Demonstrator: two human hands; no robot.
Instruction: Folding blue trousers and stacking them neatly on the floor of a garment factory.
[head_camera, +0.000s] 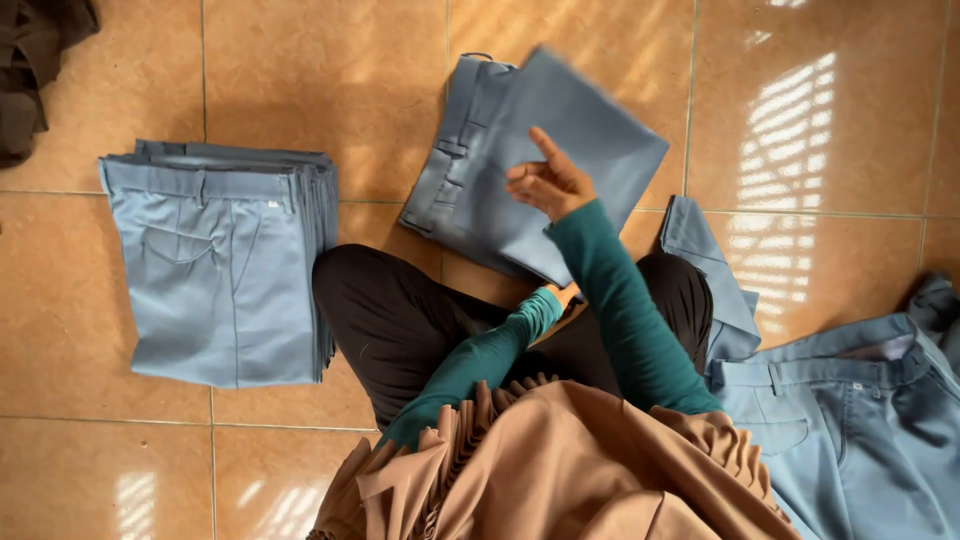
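The tiled floor (330, 80) fills the view, and the biggest thing on it is the neat stack of folded blue trousers (215, 265) at the person's left, well apart from the hands. At the right lies a loose heap of unfolded trousers (850, 420), 1 leg trailing up beside the knee. Between them, just ahead of the crossed legs in black, lies the folded pair of blue trousers (530, 160), its far corner blurred. The right hand (548, 182) hovers open over it, fingers spread, gripping nothing. The left hand (570, 293) is mostly hidden under the right sleeve, so I cannot tell its state. The fold looks likely to spring open or skew if released carelessly. The knees crowd the fabric's near edge.
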